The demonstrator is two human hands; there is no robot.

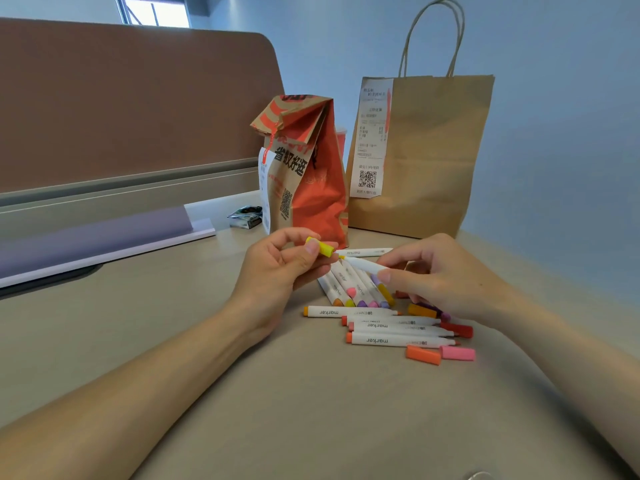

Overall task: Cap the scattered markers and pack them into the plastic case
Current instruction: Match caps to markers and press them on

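While the left grip (277, 271) pinches a yellow cap (320, 246) at frame centre, the right grip (443, 275) pinches a white marker (365, 265). The marker's long axis runs right to left, nib towards the cap and just apart from it. Other markers (388, 340) lie on the bench (311, 410) below; no case shows.

The desk (242, 393) is smooth and matt; the markers (391, 340) on it have smooth white plastic barrels with a faint sheen, and the loose caps (423, 355) are matt coloured plastic. At twelve o'clock stands a creased printed paper bag (318, 181), at one o'clock a plain matt brown paper bag (433, 150) bearing a thin paper receipt (372, 133). The partition (138, 98) at ten o'clock looks like matt cloth.
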